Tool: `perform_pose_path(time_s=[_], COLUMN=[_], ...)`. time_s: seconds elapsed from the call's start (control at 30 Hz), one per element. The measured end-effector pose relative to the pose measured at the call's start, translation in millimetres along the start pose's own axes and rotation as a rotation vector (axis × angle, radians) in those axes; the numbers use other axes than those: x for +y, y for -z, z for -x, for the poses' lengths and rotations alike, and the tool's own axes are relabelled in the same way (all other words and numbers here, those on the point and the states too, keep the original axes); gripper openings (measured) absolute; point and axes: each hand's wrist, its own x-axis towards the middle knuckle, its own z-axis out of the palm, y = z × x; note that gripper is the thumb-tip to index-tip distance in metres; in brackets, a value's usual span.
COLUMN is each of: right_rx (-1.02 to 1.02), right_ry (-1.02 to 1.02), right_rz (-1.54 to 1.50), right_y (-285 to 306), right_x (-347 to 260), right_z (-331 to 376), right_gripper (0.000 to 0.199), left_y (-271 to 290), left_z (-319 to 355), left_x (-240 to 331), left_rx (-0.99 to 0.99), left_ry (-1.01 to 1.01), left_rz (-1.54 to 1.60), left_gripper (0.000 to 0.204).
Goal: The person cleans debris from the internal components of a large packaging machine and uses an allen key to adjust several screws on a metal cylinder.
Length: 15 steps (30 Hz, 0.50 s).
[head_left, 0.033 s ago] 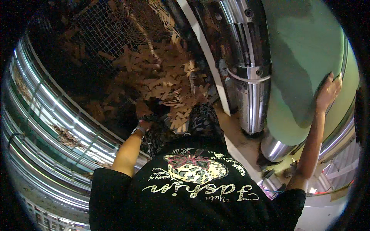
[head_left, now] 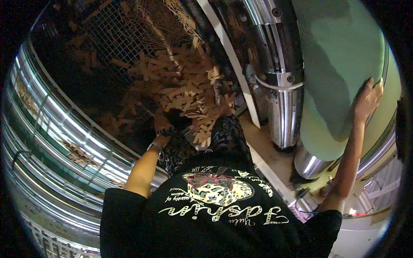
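Rails: shiny curved metal rails [head_left: 56, 129] sweep past on the outer side of the left fingers
Left hand: the left hand [head_left: 162, 125] reaches down into the scraps; its fingers are buried in shadow, so I cannot tell whether they are apart or together
Scraps: a heap of pale wood scraps [head_left: 180, 86] lies around and beyond those fingertips, on a wire mesh [head_left: 116, 34]
Roller: a steel roller [head_left: 282, 107] stands between the two hands
Right hand: the right hand [head_left: 366, 101] lies flat, fingers together and straight, pressed on the green drum [head_left: 340, 56]
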Motion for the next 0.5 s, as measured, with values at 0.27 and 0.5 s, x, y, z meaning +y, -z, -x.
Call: perform_pose_path(time_s=[0.27,0.5], right_rx=[0.019,0.05], right_ry=[-0.01,-0.026], right_rz=[0.067,0.067], right_y=[1.1,1.8], right_x=[7.5,-5.5], right_z=[3.2,0.4], right_gripper=[0.063,0.068], left_y=[56.1,116.4], left_z=[9.7,9.4], left_x=[-45.4,18.7], left_rx=[0.71,0.63], left_ry=[-0.568,0.209], left_rz=[0.159,0.535], left_gripper=[0.042,0.019])
